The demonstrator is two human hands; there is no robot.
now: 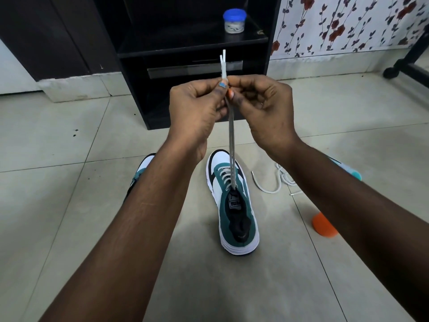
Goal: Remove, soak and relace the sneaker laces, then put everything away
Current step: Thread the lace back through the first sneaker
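Fingers of the left hand (195, 105) and right hand (260, 103) pinch both lace (231, 145) ends together. Lace runs taut straight down to the sneaker (232, 205) on the floor (69, 135), below both hands alike

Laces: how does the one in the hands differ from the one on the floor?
The held lace is threaded through the centre sneaker; the loose lace is in no shoe. The held lace runs taut and vertical, both ends pinched together by the left hand and right hand; the loose lace lies curled on the floor tiles, untouched. Both are pale with stiff tips.
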